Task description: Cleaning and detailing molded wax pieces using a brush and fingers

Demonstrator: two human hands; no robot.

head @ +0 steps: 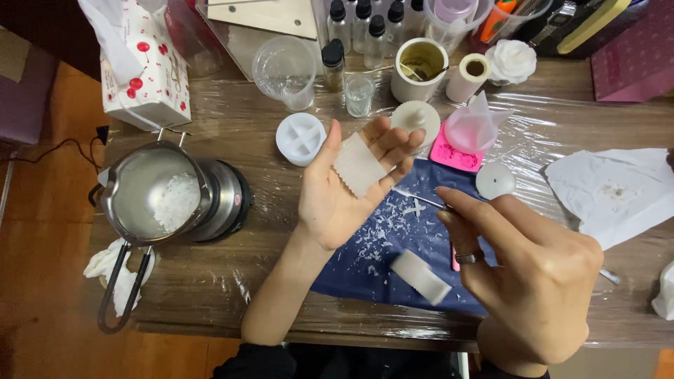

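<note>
Resting flat on the open left hand (pixel 344 193), palm up, was a white wax slab (pixel 359 165) with ridged edges; the fingers were spread and did not close on it. It lay across the base of the fingers, with its long axis running from the thumb side near the body up toward the fingertips and the far right of the table. The right hand (pixel 533 281) was nearer to the camera, and its fingers pinched a thin tool (pixel 421 198) whose tip pointed left toward the slab. A ring was on one finger of this hand.

Below the hands a blue cloth (pixel 365 270) lay on the table (pixel 232 126), which was covered with clear film. White wax shavings (pixel 382 235) were scattered on the cloth, and a second ridged wax block (pixel 420 276) lay there, blurred.

On the left a steel pot (pixel 151 193) with a long handle sat on a small heater, and white flakes lay in it. At the far edge stood a clear cup (pixel 284 70), which looked empty, a small glass (pixel 359 95), several small bottles (pixel 365 28) with black caps, and a cream cup (pixel 420 69) with yellowish liquid and a stick in it. A round white mould (pixel 300 138), a pink mould (pixel 456 156) and a white paper (pixel 618 189) were also on the table.
</note>
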